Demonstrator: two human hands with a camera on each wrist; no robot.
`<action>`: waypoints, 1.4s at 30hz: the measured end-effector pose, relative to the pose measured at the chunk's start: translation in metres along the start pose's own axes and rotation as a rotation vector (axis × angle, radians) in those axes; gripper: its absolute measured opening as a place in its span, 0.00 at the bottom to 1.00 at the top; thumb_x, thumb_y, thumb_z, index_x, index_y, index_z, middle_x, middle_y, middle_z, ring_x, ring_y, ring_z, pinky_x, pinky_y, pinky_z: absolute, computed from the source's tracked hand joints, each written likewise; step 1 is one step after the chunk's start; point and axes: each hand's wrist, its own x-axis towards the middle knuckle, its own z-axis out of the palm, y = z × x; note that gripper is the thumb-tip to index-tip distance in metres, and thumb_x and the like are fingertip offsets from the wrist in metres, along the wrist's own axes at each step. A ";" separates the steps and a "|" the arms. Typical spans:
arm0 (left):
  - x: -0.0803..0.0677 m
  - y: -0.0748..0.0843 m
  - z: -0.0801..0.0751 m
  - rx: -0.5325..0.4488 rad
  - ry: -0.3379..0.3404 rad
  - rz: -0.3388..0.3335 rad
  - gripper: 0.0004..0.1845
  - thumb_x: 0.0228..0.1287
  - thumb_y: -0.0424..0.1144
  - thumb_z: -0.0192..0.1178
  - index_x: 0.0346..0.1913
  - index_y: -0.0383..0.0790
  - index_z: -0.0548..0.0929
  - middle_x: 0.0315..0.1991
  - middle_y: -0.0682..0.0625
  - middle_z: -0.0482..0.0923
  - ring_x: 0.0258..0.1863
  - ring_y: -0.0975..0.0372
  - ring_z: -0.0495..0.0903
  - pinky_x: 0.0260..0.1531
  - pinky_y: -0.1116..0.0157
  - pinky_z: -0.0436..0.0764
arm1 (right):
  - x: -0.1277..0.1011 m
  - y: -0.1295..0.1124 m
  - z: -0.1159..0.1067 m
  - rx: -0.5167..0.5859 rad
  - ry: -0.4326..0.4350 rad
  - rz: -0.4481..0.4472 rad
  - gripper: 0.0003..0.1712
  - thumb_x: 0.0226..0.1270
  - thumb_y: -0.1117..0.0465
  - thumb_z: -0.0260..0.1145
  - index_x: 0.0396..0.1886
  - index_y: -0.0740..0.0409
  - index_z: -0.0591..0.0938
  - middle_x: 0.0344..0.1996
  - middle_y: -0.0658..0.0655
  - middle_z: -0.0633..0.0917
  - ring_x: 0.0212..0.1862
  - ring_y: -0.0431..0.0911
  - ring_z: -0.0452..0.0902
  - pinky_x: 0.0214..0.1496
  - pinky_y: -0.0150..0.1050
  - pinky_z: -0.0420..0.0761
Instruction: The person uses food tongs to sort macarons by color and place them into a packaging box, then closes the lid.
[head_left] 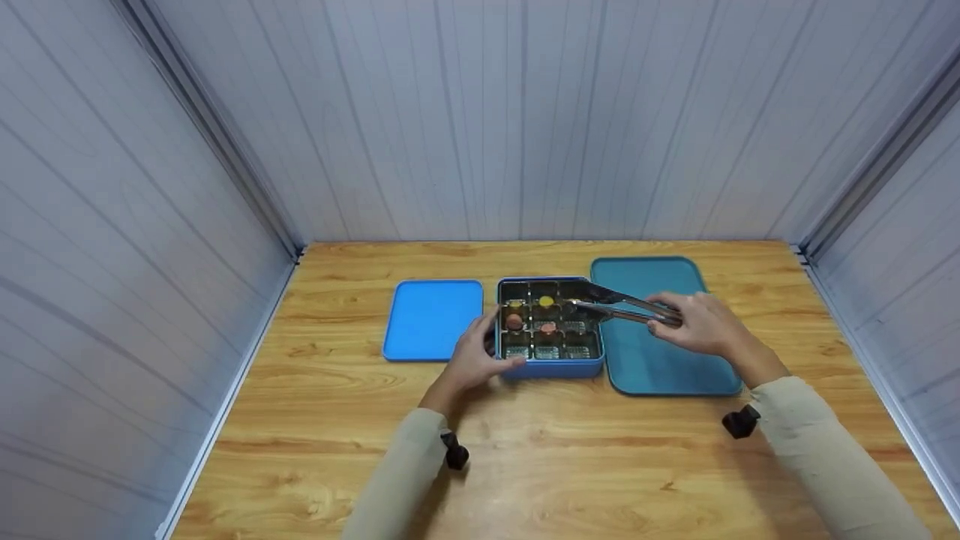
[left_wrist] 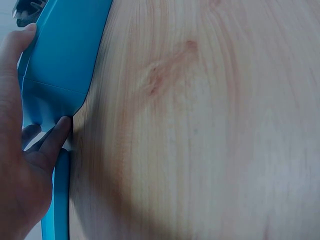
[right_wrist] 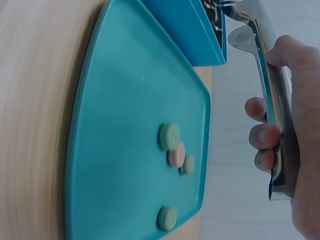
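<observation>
Blue rectangular tin box (head_left: 551, 367) with a dark nine-compartment insert, centre of the light wooden table (head_left: 525, 465); several compartments hold small round sweets. Left hand (head_left: 474, 360) curls around the box's near-left corner. Right hand (head_left: 701, 322) grips metal tongs (head_left: 611, 306), tips over the box's far-right compartments. Teal plastic tray (head_left: 660, 367) lies just right of the box, carrying four small round pieces (right_wrist: 172, 145). Blue lid (head_left: 433, 319) lies left of the box

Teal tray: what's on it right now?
The right wrist view shows four small round pieces on the teal tray: three green, one pink. In the head view the right hand covers them.
</observation>
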 end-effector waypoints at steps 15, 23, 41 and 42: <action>-0.001 0.002 -0.001 -0.011 -0.008 -0.004 0.63 0.62 0.54 0.84 0.93 0.48 0.57 0.88 0.35 0.64 0.86 0.35 0.66 0.85 0.32 0.67 | -0.033 0.032 -0.017 -0.046 -0.006 0.072 0.24 0.79 0.56 0.73 0.67 0.62 0.87 0.15 0.47 0.72 0.18 0.38 0.60 0.24 0.34 0.62; -0.001 0.002 -0.002 0.007 -0.010 -0.008 0.62 0.63 0.54 0.84 0.93 0.49 0.57 0.89 0.34 0.61 0.88 0.34 0.63 0.85 0.32 0.66 | -0.048 0.048 -0.027 -0.093 -0.022 0.123 0.26 0.79 0.54 0.72 0.69 0.64 0.86 0.18 0.49 0.76 0.20 0.40 0.63 0.25 0.35 0.63; 0.000 0.000 -0.003 -0.006 -0.011 0.028 0.63 0.62 0.54 0.84 0.93 0.46 0.57 0.85 0.35 0.67 0.84 0.39 0.69 0.84 0.38 0.71 | -0.063 0.074 -0.030 -0.164 0.002 0.135 0.21 0.79 0.58 0.74 0.65 0.62 0.87 0.17 0.48 0.74 0.19 0.38 0.59 0.24 0.35 0.59; 0.000 0.000 -0.003 -0.005 -0.009 0.031 0.63 0.62 0.54 0.84 0.93 0.45 0.57 0.85 0.35 0.68 0.84 0.39 0.69 0.84 0.38 0.71 | -0.062 0.075 -0.030 -0.162 -0.001 0.136 0.21 0.79 0.58 0.74 0.65 0.62 0.87 0.17 0.48 0.74 0.19 0.39 0.59 0.24 0.35 0.59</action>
